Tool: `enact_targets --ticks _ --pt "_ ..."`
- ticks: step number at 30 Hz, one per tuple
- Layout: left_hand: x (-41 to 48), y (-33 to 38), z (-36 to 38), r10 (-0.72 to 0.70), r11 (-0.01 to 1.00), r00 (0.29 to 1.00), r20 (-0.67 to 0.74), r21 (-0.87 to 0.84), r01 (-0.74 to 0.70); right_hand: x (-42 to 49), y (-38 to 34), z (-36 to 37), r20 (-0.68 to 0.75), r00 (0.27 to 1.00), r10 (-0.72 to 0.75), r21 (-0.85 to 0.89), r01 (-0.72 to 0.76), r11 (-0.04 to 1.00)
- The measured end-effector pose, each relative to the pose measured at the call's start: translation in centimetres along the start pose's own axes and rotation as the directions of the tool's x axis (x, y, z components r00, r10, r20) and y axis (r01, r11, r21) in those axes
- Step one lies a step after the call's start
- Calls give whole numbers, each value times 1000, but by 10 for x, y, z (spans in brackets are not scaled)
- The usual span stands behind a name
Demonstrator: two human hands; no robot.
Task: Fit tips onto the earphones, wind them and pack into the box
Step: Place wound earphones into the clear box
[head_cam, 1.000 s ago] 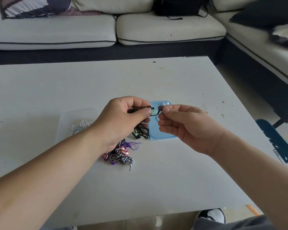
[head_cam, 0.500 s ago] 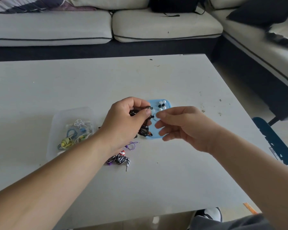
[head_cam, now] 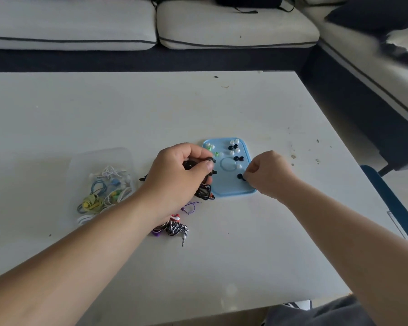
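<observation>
My left hand [head_cam: 178, 171] grips a black earphone [head_cam: 210, 160], whose cable [head_cam: 204, 192] hangs down onto the table. Just to its right lies a blue lid [head_cam: 231, 190] holding several loose black, white and green ear tips. My right hand [head_cam: 267, 174] is at the lid's right edge, its fingertips pinched on a black ear tip [head_cam: 240, 176]. A clear plastic box [head_cam: 104, 182] with several wound earphones sits to the left. More earphones, striped black-and-white [head_cam: 177, 228] and purple [head_cam: 190, 207], lie under my left wrist.
The white table [head_cam: 151, 114] reaches to a near edge at the bottom. A pale sofa [head_cam: 222, 27] runs along the far side and the right. A blue chair part [head_cam: 391, 203] stands off the table's right edge.
My right hand has moved away from the earphone, down and right to the lid, and pinched a black tip. My left hand stays on the earphone. The camera has tilted down.
</observation>
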State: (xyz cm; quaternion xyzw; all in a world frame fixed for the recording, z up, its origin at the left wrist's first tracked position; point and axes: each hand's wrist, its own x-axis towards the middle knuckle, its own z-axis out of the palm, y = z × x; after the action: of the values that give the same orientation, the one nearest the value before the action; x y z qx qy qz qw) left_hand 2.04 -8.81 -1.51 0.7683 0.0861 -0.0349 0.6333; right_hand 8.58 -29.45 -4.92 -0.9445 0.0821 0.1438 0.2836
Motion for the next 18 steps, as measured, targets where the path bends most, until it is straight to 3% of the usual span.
enact_targets --ticks 6,11,13,14,16,18 --pt "1 0 -7 7 1000 1000 2 -25 -7 -1 -6 3 24 998 -57 -169 61 984" --pt "-1 2 -9 12 999 1000 8 -43 -12 -8 -2 -2 31 998 -60 -171 65 983" --pt "-2 3 -9 18 999 1000 9 -47 -18 -14 -5 -10 28 998 -51 -18 51 999" --pt "-2 4 -9 20 999 1000 8 -47 -19 -19 -10 -14 39 998 -42 141 36 989" --pt "-2 6 -10 18 998 1000 11 -58 -18 -32 -23 -21 131 991 -41 501 -31 865" --pt "-2 7 -10 22 997 1000 10 -70 -21 -41 -33 -22 253 962 -100 708 -114 698"
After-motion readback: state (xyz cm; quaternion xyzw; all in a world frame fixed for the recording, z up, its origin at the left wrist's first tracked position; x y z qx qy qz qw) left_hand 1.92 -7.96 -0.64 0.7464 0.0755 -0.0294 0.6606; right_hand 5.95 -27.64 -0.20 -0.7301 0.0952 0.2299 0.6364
